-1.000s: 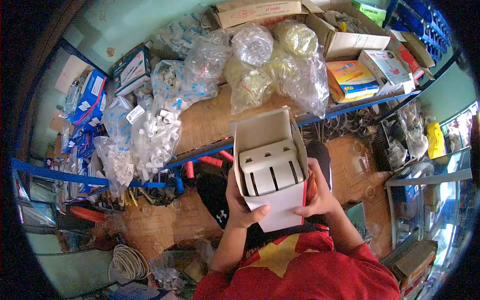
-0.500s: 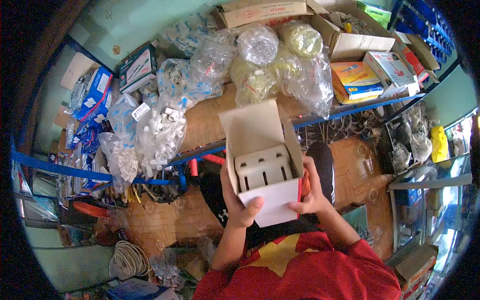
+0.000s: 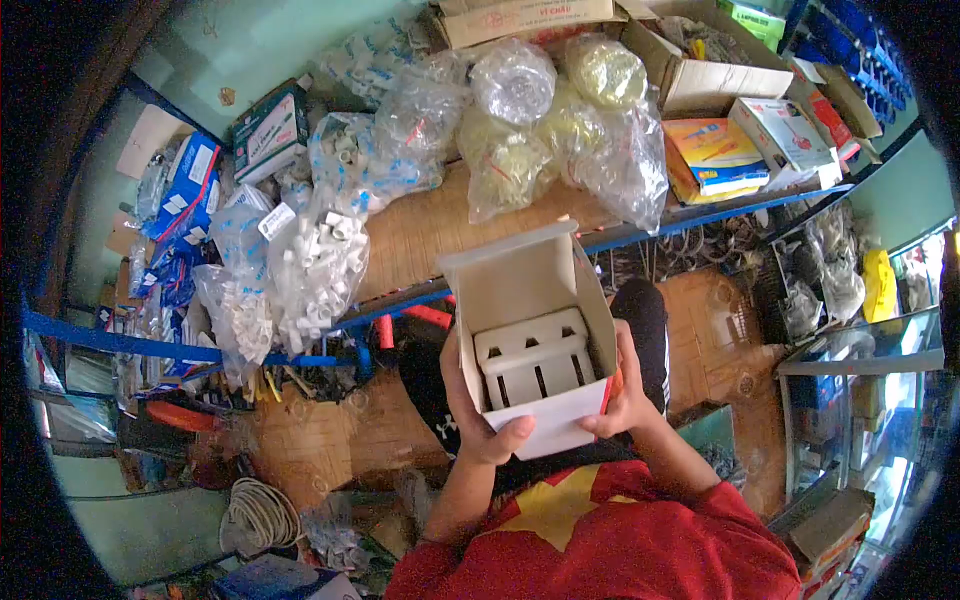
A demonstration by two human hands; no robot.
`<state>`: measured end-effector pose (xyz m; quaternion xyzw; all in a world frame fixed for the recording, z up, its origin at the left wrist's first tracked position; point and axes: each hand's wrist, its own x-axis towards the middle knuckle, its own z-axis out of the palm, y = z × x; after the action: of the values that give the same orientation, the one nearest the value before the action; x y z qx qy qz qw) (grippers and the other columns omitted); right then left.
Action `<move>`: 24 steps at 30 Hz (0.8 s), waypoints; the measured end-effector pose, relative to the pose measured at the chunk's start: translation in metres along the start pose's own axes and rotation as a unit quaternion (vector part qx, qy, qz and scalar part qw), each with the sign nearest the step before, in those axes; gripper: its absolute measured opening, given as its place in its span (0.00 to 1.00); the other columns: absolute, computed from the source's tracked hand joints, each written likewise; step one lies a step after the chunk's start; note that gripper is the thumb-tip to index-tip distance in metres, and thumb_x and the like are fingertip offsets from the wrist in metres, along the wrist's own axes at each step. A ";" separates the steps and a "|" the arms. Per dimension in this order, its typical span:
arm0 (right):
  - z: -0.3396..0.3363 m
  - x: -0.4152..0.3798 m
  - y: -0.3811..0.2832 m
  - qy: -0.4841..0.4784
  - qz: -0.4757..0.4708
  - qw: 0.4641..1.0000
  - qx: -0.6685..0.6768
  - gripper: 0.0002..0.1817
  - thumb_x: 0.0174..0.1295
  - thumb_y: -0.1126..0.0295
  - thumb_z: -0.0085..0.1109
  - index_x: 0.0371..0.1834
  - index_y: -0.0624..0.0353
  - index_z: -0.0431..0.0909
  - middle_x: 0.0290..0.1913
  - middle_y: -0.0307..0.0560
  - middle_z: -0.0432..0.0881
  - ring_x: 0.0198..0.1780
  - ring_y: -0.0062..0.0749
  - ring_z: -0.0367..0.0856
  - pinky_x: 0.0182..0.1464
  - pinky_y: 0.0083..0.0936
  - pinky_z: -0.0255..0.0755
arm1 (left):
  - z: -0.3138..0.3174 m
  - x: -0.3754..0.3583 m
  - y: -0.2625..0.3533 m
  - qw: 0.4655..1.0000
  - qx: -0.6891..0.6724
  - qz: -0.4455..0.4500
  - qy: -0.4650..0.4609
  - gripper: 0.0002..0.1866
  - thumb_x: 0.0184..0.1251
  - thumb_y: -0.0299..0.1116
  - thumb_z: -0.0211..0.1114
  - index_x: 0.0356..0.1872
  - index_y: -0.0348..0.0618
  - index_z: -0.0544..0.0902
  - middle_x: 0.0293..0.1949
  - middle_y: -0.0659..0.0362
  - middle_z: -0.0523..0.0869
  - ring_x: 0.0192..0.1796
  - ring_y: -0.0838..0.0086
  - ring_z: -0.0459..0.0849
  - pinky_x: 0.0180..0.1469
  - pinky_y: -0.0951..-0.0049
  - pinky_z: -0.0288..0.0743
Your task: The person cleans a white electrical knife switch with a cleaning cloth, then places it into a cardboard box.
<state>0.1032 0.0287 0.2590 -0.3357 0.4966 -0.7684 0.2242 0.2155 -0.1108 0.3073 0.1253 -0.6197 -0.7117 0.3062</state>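
An open white cardboard box (image 3: 560, 425) is held in front of my red shirt, its flap (image 3: 510, 245) raised at the far side. Inside lies a white plastic piece (image 3: 535, 355) with several dark slots and notches. My left hand (image 3: 480, 420) grips the box's left side, thumb on the near face. On the right side, my right hand (image 3: 625, 395) holds the box, its thumb also near the front face. The fingers behind the box are partly hidden.
A shelf (image 3: 420, 235) beyond the box bears bags of white pipe fittings (image 3: 325, 265), clear bags with round items (image 3: 512, 85) and several cartons (image 3: 715, 155). A coiled cable (image 3: 262, 515) lies at lower left. A glass cabinet (image 3: 860, 370) stands at right.
The box has tilted so that more of its inside shows, and its flap leans lower towards me. Both hands have kept their hold on it.
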 end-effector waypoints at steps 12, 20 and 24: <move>-0.001 -0.008 0.012 0.001 0.039 0.998 0.041 0.55 0.34 0.58 0.78 0.64 0.64 0.51 0.57 0.52 0.65 0.61 0.35 0.65 0.65 0.30 0.57 | -0.015 0.018 0.001 0.974 0.104 0.185 -0.074 0.32 0.56 0.54 0.67 0.54 0.41 0.73 0.62 0.38 0.63 0.64 0.49 0.66 0.65 0.50 0.58; -0.002 -0.017 0.017 -0.023 0.050 0.998 0.023 0.52 0.34 0.60 0.76 0.62 0.65 0.56 0.56 0.51 0.67 0.60 0.35 0.66 0.65 0.30 0.57 | -0.024 0.063 0.064 0.838 0.417 0.351 -0.027 0.34 0.55 0.65 0.62 0.49 0.45 0.82 0.62 0.41 0.67 0.65 0.46 0.66 0.66 0.47 0.55; 0.001 -0.016 0.014 -0.013 0.068 0.997 0.037 0.51 0.33 0.60 0.76 0.62 0.65 0.57 0.56 0.51 0.67 0.60 0.35 0.66 0.64 0.30 0.58 | 0.006 0.069 0.117 0.752 0.502 0.364 -0.224 0.31 0.57 0.60 0.63 0.57 0.52 0.79 0.54 0.59 0.79 0.60 0.63 0.74 0.68 0.45 0.49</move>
<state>0.1149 0.0336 0.2414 -0.3028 0.4863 -0.7647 0.2950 0.1917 -0.1519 0.4345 -0.1367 -0.9374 -0.1410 0.2877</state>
